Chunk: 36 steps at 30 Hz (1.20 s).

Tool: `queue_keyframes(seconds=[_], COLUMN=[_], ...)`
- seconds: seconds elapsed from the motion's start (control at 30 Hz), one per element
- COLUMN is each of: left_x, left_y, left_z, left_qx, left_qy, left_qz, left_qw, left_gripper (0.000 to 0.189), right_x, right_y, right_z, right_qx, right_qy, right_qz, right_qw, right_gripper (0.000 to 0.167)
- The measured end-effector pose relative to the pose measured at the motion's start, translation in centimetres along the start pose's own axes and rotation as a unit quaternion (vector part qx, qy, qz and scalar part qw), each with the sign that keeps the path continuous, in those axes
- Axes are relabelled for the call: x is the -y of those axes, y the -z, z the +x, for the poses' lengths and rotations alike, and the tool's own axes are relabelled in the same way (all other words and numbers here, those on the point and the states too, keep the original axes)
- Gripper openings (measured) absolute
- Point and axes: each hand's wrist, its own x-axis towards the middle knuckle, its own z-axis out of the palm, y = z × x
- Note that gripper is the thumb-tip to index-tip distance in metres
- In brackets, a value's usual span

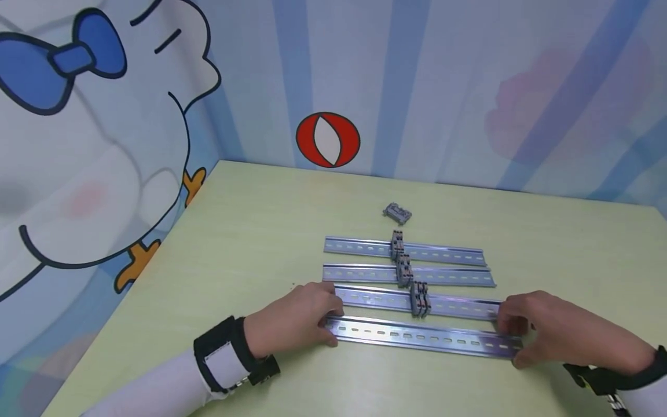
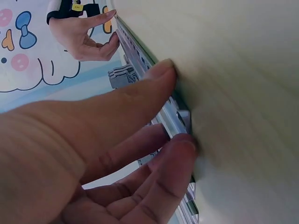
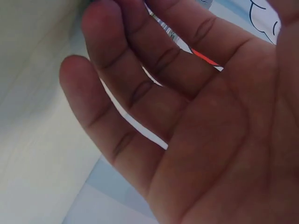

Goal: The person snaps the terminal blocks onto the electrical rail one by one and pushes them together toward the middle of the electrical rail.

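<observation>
A slotted metal DIN rail lies nearest the person on the table. At its left end, my left hand holds it between thumb and fingers. My right hand pinches the right end, thumb on the near edge and fingers on the far edge. Behind lies another DIN rail, carrying grey terminal blocks near its middle; both hands' fingers overlap its ends. In the left wrist view, the left thumb and fingertips sit on the rail edges. The right wrist view shows mostly the palm and bent fingers; the rail is largely hidden there.
Farther back lie two more rails, a middle one and a far one, each with terminal blocks across it. A loose terminal block lies behind them on the pale table. Cartoon-printed walls border the table.
</observation>
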Motion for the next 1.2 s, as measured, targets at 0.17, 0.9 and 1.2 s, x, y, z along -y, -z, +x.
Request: queue_keyframes(seconds=[0.17,0.9,1.2], left_x=[-0.6,-4.3,-4.2], left_y=[0.1,-1.6,-3.5], left_z=[-0.2,-3.0,-3.2], left_qx=[0.000,0.038,0.087], left_qy=[0.013,-0.025,-0.083], left_qz=[0.020,0.194,0.195], left_qw=[0.9997,0.9799,0.9733], left_gripper=[0.023,0.074,0.080], right_x=[0.3,2.9,5.6], right_y=[0.0,2.6,5.7], right_z=[-0.1,2.1,8.5], right_qx=[-0.006,-0.169,-0.278], right_qy=[-0.006,0.067,0.077], right_qz=[-0.001,-0.025,0.013], right_qw=[1.0000,0.9831,0.9574], right_gripper=[0.043,0.017,0.029])
